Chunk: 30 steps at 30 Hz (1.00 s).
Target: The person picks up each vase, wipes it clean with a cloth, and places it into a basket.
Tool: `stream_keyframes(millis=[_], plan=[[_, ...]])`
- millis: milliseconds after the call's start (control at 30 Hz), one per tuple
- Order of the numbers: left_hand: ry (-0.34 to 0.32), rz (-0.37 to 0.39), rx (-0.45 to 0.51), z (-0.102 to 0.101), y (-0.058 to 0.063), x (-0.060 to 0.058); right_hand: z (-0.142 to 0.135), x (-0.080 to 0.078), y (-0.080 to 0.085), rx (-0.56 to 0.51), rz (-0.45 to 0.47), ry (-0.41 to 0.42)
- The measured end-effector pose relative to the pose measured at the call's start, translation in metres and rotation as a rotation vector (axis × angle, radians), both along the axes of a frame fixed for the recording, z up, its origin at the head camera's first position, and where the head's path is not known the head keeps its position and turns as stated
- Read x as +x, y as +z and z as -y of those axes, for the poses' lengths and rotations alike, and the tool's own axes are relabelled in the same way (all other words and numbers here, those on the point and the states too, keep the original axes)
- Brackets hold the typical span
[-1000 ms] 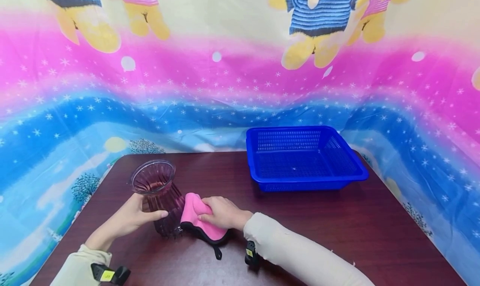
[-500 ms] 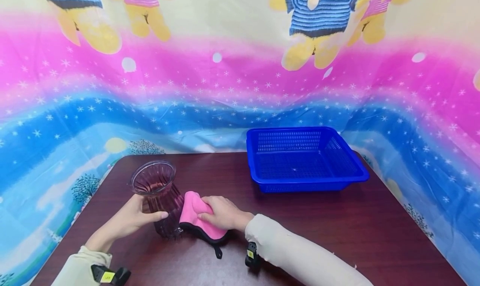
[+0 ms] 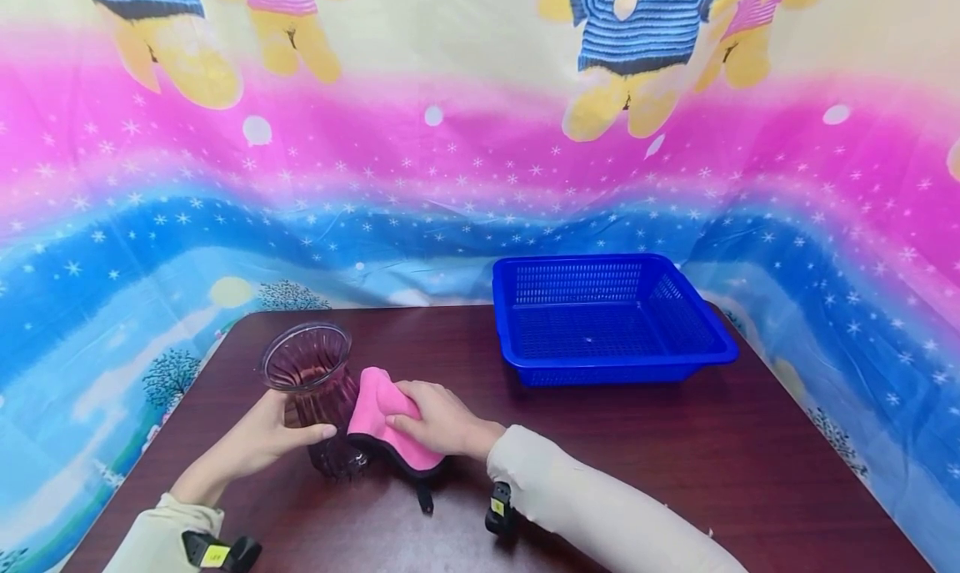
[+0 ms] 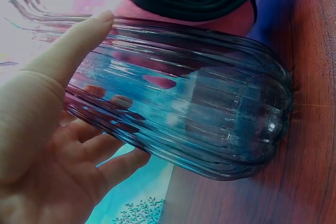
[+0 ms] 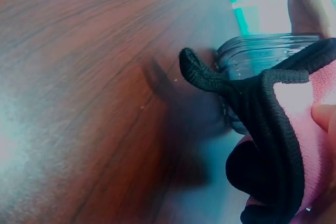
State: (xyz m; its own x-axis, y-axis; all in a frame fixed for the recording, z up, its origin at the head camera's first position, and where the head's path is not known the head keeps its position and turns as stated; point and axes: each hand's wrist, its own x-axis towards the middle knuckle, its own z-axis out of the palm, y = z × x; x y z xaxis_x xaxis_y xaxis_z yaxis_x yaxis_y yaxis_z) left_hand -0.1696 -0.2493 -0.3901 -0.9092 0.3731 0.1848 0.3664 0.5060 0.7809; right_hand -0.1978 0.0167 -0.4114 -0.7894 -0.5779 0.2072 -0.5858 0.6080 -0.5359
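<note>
A ribbed, purple-tinted glass vase point(image 3: 327, 402) with a flared mouth stands on the table at the left. My left hand point(image 3: 258, 439) grips its side, thumb across the front and fingers behind, seen through the glass in the left wrist view. In my right hand point(image 3: 442, 421) is a bunched pink cloth point(image 3: 384, 414) with black edging and a black hanging loop. The cloth sits against or just beside the vase's right side; contact is unclear. In the right wrist view, the black edging point(image 5: 278, 129) hides part of the vase point(image 5: 252, 59).
A blue perforated plastic basket point(image 3: 615, 362) stands at the back right of the dark wooden table point(image 3: 600, 439). Behind the table hangs a printed cloth backdrop point(image 3: 450, 181). Black wrist cameras are strapped to both sleeves.
My right hand has shifted slightly left and away from me with the pink cloth, closer over the vase's side. The left hand and the vase have stayed put.
</note>
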Motion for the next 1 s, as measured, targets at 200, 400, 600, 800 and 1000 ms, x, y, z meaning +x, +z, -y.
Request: stream_keyframes(millis=[200, 400, 600, 800, 1000], plan=[[-0.006, -0.003, 0.012, 0.0, -0.001, 0.0, 0.003, 0.001, 0.009, -0.021, -0.024, -0.004], [-0.01, -0.013, 0.022, 0.0, -0.001, 0.0, 0.005, 0.0, 0.016, -0.046, -0.041, -0.004], [-0.005, 0.006, 0.014, 0.001, 0.0, 0.0, 0.006, -0.001, 0.021, -0.051, -0.055, -0.01], [-0.006, 0.003, 0.007, 0.002, 0.001, 0.0, 0.01, -0.002, 0.028, -0.08, -0.072, 0.0], [-0.006, 0.0, 0.003, 0.002, 0.001, -0.001, 0.013, -0.002, 0.036, -0.085, -0.089, -0.007]])
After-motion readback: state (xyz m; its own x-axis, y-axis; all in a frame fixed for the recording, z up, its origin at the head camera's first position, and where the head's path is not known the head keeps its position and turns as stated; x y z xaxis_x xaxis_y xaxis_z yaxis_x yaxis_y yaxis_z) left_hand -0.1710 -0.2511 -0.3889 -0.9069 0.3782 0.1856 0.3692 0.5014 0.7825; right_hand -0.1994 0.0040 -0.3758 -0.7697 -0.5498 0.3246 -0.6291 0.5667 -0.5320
